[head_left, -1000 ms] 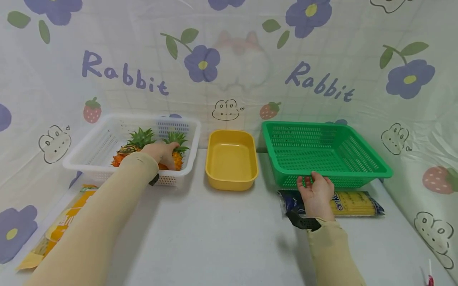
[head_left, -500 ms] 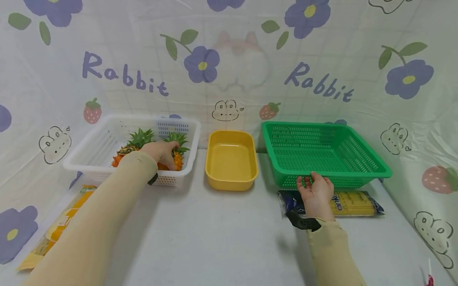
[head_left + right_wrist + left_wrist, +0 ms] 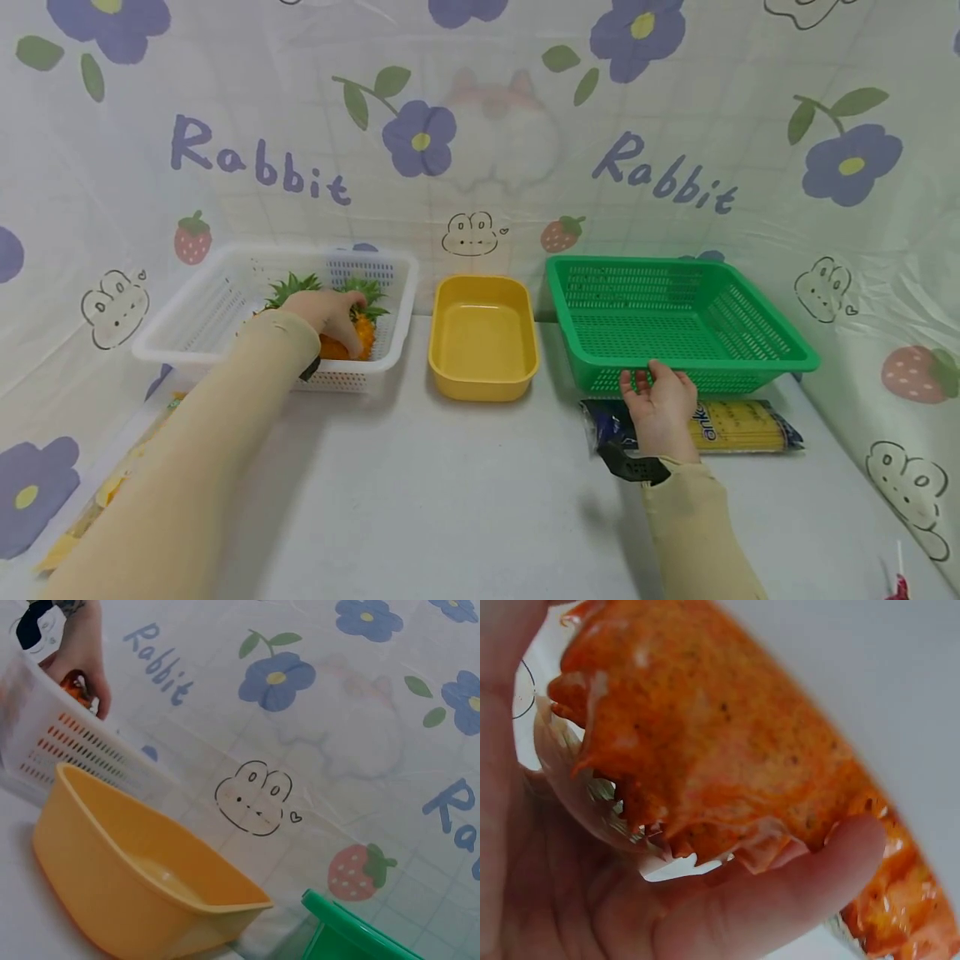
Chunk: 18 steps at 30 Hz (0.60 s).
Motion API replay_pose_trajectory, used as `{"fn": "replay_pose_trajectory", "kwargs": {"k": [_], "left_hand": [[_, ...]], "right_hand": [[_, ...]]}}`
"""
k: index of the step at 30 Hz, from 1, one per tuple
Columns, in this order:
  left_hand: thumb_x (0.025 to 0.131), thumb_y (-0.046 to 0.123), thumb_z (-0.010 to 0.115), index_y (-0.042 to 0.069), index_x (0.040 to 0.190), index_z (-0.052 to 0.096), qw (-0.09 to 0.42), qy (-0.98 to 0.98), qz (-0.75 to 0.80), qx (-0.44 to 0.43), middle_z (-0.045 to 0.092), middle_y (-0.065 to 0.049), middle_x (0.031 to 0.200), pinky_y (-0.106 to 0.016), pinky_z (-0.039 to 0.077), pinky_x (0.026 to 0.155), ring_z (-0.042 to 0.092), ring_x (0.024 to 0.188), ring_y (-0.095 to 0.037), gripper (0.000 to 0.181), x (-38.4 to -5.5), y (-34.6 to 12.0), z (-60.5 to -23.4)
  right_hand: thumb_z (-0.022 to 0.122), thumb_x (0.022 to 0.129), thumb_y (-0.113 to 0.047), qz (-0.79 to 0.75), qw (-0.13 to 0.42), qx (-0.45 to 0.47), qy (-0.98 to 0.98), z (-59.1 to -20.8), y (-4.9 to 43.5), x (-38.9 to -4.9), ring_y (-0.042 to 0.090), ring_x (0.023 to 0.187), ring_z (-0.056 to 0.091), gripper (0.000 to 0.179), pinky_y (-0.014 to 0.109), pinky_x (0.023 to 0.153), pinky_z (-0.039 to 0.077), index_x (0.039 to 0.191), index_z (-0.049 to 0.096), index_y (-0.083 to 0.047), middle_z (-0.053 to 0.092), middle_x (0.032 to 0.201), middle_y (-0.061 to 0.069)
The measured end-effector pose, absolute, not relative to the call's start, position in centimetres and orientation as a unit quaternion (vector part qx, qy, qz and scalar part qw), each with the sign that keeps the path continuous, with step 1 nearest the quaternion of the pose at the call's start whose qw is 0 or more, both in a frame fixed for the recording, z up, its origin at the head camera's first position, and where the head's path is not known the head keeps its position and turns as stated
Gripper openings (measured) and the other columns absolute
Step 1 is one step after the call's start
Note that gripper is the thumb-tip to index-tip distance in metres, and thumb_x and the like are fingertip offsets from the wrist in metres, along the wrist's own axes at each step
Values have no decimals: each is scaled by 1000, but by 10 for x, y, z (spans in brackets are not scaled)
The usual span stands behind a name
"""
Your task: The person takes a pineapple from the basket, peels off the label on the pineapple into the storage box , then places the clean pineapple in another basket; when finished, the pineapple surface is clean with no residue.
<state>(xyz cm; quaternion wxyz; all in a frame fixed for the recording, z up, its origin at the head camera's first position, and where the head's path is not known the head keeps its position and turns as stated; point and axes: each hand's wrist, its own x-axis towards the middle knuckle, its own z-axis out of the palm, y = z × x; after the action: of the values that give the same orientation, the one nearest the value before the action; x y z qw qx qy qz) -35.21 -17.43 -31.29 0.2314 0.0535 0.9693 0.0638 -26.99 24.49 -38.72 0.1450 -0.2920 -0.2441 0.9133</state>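
Note:
In the head view my left hand [image 3: 330, 323] reaches into the white basket [image 3: 187, 358] and grips an orange pineapple [image 3: 365, 333] by its body, its green crown pointing up and away. The left wrist view shows the thumb [image 3: 780, 900] curled along the glossy, spiky orange surface [image 3: 705, 735]. Another pineapple's leafy crown [image 3: 292, 289] shows just left, its body mostly behind my hand and sleeve. My right hand [image 3: 662, 408], fingers loosely bent, has its fingertips at the front rim of the green basket [image 3: 697, 367]; whether they touch it, I cannot tell.
Between the baskets stands a yellow tub [image 3: 483, 387]. A spaghetti pack [image 3: 742, 425] lies before the green basket, partly behind my right hand. A yellow package [image 3: 75, 537] at left is mostly under my sleeve. A red-and-white item [image 3: 901, 575] sits bottom right.
My left hand and forearm have shifted slightly left, covering the left pineapple's body and more of the yellow package. The right hand keeps its place at the green basket's rim.

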Motion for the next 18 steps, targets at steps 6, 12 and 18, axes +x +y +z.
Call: {"fn": "replay_pose_trajectory", "kwargs": {"k": [6,12,18], "left_hand": [[71,40,70,24,143,26,230,969,62,56,32,-23,144,-53,42,89,42,115,-37,86,-350,-181,-301],[71,33,71,22,144,23,236,964,97,72,28,-23,145,-49,41,87,38,111,-35,89,-348,-188,-285],[71,25,71,19,144,21,239,956,136,107,26,-21,145,-46,44,85,39,114,-34,89,-345,-189,-264]], "right_hand": [[48,93,-6,913,146,-294,-244,-386,243,-270,17,85,35,28,30,74,41,103,27,-22,31,107,-1],[49,93,-6,911,146,-301,-240,-384,242,-270,17,85,35,28,30,73,42,103,28,-22,29,107,-1],[48,93,-6,912,144,-302,-237,-383,242,-269,17,85,36,28,29,74,42,97,26,-23,28,106,-2]]}}
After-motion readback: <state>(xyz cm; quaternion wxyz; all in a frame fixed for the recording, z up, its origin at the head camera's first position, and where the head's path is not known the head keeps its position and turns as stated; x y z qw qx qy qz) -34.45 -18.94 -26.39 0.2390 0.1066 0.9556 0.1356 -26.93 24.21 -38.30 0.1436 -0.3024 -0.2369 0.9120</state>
